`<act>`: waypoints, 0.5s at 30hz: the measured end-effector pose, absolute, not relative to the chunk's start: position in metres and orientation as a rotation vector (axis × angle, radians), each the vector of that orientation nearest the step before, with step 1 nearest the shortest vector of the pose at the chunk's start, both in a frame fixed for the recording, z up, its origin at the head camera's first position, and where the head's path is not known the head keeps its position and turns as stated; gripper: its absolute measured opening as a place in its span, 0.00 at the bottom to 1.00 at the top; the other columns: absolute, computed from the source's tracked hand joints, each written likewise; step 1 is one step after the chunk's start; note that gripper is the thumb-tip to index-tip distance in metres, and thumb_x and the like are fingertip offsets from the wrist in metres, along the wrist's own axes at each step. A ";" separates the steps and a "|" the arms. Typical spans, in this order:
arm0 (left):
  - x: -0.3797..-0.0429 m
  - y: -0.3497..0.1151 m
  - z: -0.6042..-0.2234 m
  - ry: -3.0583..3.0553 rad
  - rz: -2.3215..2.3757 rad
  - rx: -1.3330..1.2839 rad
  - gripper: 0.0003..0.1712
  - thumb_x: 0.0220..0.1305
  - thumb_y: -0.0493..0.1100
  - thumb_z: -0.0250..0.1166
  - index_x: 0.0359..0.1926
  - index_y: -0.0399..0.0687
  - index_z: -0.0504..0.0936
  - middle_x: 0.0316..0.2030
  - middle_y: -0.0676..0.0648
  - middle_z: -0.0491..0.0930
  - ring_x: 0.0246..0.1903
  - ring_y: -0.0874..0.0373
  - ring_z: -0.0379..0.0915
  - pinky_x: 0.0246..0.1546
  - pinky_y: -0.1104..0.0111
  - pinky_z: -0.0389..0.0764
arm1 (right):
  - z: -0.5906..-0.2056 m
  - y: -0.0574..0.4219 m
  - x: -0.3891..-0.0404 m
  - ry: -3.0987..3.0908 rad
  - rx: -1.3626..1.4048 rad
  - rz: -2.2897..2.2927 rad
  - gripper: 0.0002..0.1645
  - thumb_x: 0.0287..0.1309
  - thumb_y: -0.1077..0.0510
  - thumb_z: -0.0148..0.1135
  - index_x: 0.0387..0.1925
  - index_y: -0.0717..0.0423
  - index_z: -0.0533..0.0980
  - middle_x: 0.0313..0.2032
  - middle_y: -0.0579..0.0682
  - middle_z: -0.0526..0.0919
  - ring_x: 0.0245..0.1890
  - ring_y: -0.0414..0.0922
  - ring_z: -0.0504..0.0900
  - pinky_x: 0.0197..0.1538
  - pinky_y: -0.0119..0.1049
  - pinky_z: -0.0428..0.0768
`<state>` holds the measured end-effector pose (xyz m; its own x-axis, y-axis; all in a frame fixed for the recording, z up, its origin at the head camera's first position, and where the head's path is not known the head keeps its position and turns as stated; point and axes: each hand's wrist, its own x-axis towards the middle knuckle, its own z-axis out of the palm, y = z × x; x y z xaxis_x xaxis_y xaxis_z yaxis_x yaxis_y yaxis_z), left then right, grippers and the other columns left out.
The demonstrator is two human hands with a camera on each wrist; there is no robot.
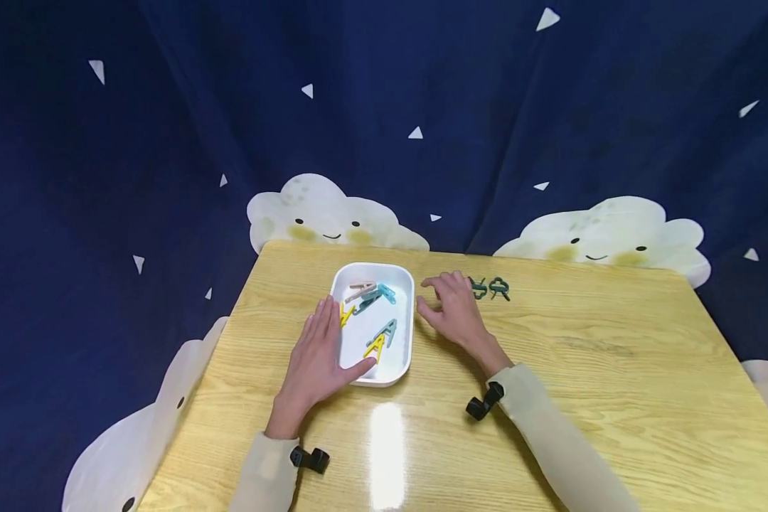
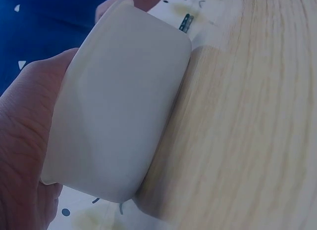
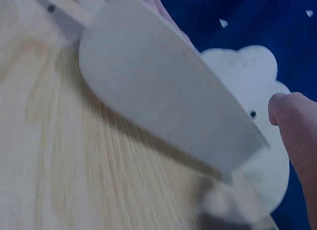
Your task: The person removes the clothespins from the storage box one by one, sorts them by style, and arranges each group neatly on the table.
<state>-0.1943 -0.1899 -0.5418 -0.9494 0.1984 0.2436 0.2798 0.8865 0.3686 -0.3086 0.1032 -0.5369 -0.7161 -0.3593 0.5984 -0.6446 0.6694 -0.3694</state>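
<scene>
A white plastic tub stands on the table with several clothespins inside. Among them are a pale pink clothespin, a turquoise one, a grey-blue one and a yellow one. My left hand rests along the tub's left rim, fingers straight and thumb stretched over the front corner. In the left wrist view, the tub's outer wall stands right beside that palm. My right hand hovers just right of the tub, fingers loosely bent, holding nothing. Its thumb shows in the right wrist view.
Two dark green clips lie on the wooden table just beyond the right hand, one partly covered by it. Behind the table's back edge hangs a dark blue curtain with clouds printed on it.
</scene>
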 end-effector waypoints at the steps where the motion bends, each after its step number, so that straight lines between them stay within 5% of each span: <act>1: -0.195 -0.190 -0.541 -2.855 -0.597 -0.371 0.75 0.56 0.85 0.59 0.82 0.32 0.47 0.83 0.37 0.44 0.83 0.47 0.36 0.81 0.52 0.48 | -0.535 0.098 -0.308 -2.413 0.791 0.788 0.20 0.61 0.48 0.66 0.46 0.58 0.85 0.25 0.48 0.74 0.33 0.48 0.67 0.43 0.46 0.67; 8: -0.193 -0.190 -0.542 -2.884 -0.565 -0.365 0.76 0.56 0.86 0.57 0.82 0.33 0.46 0.83 0.36 0.44 0.83 0.47 0.34 0.82 0.53 0.47 | -0.522 0.059 -0.301 -2.593 0.875 0.727 0.21 0.64 0.50 0.66 0.53 0.57 0.83 0.36 0.53 0.82 0.39 0.49 0.68 0.46 0.46 0.68; 15: -0.194 -0.189 -0.542 -2.844 -0.580 -0.379 0.75 0.56 0.84 0.59 0.82 0.32 0.47 0.83 0.36 0.44 0.83 0.45 0.38 0.81 0.52 0.49 | -0.518 0.024 -0.302 -2.783 0.908 0.572 0.31 0.64 0.49 0.64 0.65 0.58 0.76 0.42 0.52 0.78 0.45 0.50 0.68 0.51 0.44 0.70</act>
<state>-0.1938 -0.1887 -0.5416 -0.9440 0.2067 0.2572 0.2909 0.8892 0.3532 -0.3021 0.0244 -0.5180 -0.8031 -0.5342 0.2638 -0.5950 0.7426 -0.3075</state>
